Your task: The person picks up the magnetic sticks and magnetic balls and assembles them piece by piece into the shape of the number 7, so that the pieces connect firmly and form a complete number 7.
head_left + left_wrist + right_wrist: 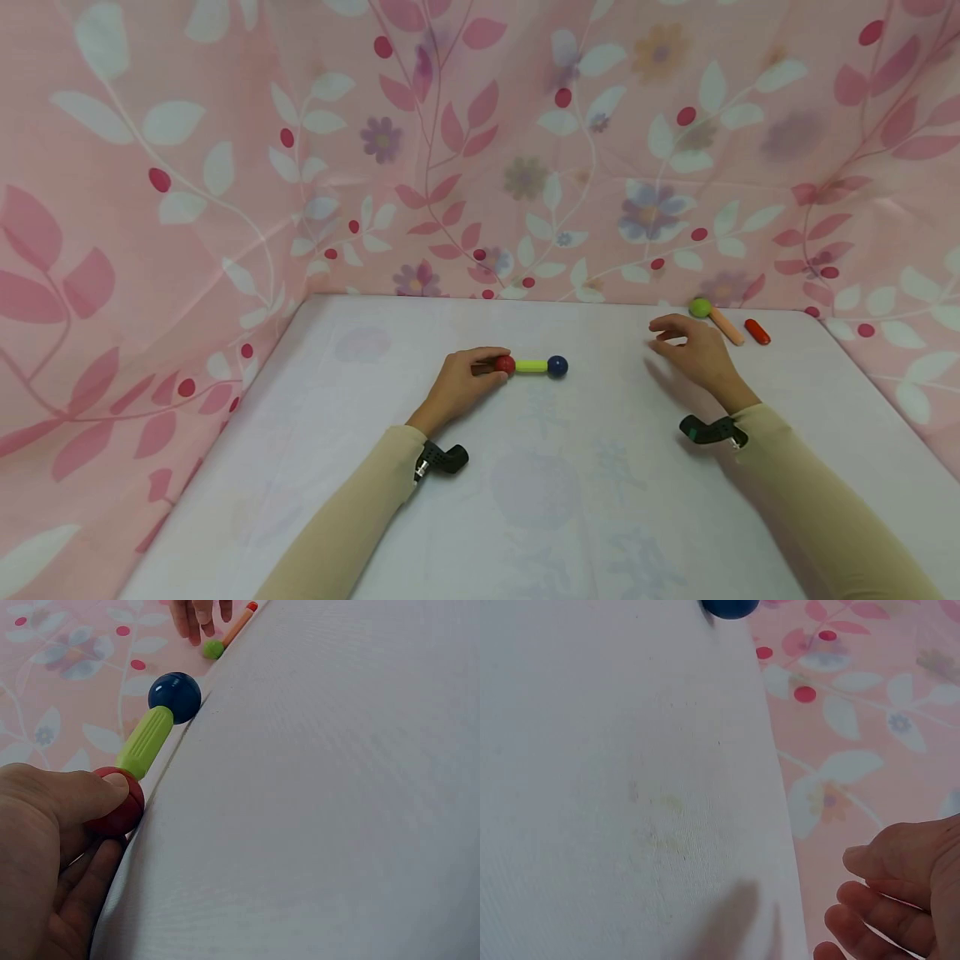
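My left hand [467, 382] pinches a red ball [505, 365] between thumb and fingers. A ribbed yellow-green rod [532, 366] joins that ball to a dark blue ball [557, 366], so the three form one straight piece pointing right. In the left wrist view the thumb lies across the red ball [120, 802], and the rod [145, 742] and blue ball [175, 697] stick out beyond it. My right hand [693, 350] hovers over the right part of the table, its fingers loosely bent with nothing between them. Part of the blue ball [732, 606] shows at the top of the right wrist view.
Behind the right hand, near the table's back edge, lie a green ball [700, 308], an orange rod [726, 326] by it and a short red rod [757, 332]. A pink floral curtain [480, 167] hangs behind the white table [600, 517].
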Demonstrator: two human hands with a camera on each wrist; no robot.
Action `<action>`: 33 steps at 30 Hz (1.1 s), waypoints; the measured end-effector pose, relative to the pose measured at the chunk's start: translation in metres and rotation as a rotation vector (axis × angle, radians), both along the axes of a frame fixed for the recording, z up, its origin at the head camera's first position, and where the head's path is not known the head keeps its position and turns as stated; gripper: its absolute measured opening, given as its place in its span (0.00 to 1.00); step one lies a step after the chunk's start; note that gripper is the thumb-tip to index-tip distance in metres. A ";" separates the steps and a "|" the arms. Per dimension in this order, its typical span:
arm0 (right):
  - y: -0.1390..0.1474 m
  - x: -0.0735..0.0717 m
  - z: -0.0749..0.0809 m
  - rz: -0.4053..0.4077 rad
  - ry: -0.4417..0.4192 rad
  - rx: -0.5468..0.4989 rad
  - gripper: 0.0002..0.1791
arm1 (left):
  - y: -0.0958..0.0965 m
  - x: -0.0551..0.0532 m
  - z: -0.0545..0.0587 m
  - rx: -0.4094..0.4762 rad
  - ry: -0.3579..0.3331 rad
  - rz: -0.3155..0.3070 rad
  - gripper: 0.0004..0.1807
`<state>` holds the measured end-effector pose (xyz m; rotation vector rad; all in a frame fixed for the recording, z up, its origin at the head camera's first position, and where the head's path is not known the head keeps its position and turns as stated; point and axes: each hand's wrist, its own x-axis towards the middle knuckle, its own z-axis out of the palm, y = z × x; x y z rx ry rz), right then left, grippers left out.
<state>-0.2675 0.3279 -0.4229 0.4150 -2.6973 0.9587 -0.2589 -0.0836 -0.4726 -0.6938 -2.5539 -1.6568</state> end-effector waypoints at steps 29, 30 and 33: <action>0.058 -0.019 0.005 -0.228 -0.039 0.009 0.16 | -0.002 -0.001 -0.004 -0.015 0.012 -0.011 0.22; 0.060 -0.020 0.005 -0.234 -0.041 0.007 0.16 | -0.002 -0.001 -0.004 -0.014 0.012 -0.011 0.22; 0.064 -0.023 0.005 -0.246 -0.047 -0.005 0.17 | -0.002 0.000 -0.003 -0.016 0.011 -0.011 0.22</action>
